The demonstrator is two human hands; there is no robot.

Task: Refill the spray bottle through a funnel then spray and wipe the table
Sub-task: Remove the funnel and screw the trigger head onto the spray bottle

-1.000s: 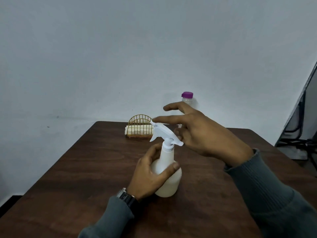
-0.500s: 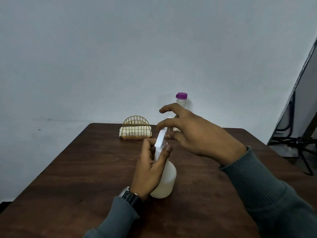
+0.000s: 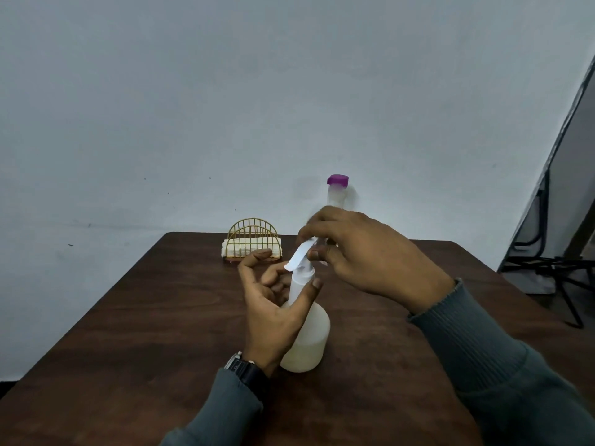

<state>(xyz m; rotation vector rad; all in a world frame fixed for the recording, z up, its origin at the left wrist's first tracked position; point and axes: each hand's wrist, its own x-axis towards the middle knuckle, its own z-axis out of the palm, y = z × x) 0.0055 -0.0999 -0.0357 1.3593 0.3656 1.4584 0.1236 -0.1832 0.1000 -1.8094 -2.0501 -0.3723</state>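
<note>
Behind the spray bottle (image 3: 306,333), at the far edge of the table (image 3: 128,333), stands one gold wire holder (image 3: 253,241) with folded white cloths (image 3: 225,252) in it, off to the bottle's far left; one clear bottle with a purple cap (image 3: 337,188) rises directly behind the spray bottle, its lower part hidden by the right hand (image 3: 363,255). To the far right of the spray bottle, off the table, dark metal legs (image 3: 553,268) and a leaning dark panel (image 3: 566,156) show against the wall. Counted: one spray bottle, one capped bottle, one holder, two hands, one black wristwatch (image 3: 243,370) on the left wrist. The spray bottle stands upright on the table near its middle, pale liquid filling its lower body. The left hand (image 3: 273,310) is wrapped loosely about the bottle's neck and shoulder, thumb pressed on the near side of the neck, the other fingers curled apart on the far side. The right hand comes in from above and to the right, its fingers closed on the white trigger head (image 3: 299,257), which sits tilted at the top of the neck; whether the head is screwed on or loose cannot be told
</note>
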